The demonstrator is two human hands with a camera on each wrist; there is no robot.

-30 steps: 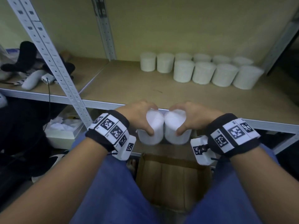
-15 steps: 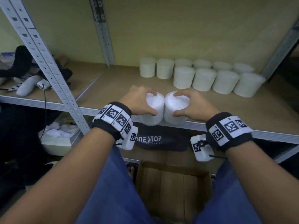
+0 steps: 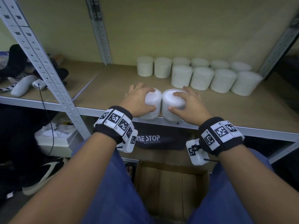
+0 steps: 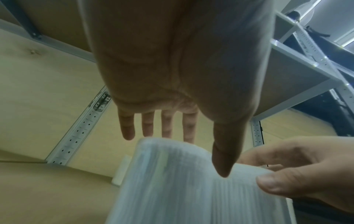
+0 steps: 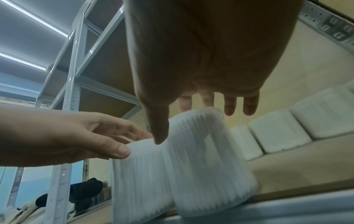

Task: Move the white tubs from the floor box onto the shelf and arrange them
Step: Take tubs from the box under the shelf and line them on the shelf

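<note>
You're setting two white tubs down right at the front edge of the shelf [image 3: 103,88], side by side and touching or near enough. Your left hand [image 3: 140,101] is draped over the left tub [image 3: 152,102], thumb on the near side and fingers reaching over the far rim. In the left wrist view the fingers are looking fairly straight, so that grip is loosening rather than clamping. Your right hand [image 3: 188,102] is doing the same on the right tub [image 3: 174,101], thumb touching the wall and fingers spread over the top.

Handling-wise, these are looking light: you're carrying one per hand from the top with no strain. The walls are ribbed, so your fingers should be getting decent purchase, but thin plastic like that probably flexes if you squeeze hard. I'd keep taking them by the rim and upper wall, thumb opposite fingers. The right one is sitting so close to the lip that it's looking slightly tipped in the right wrist view, so I'd be pushing both back toward the rows of tubs [image 3: 200,75] at the rear.

I'm not seeing readable labels on the tubs. The only writing is on the dark bag [image 3: 161,138] under the shelf: "NE STOP", first letter hidden behind your wrist. The floor box [image 3: 171,183] below is showing no tubs in the part I can see.
</note>
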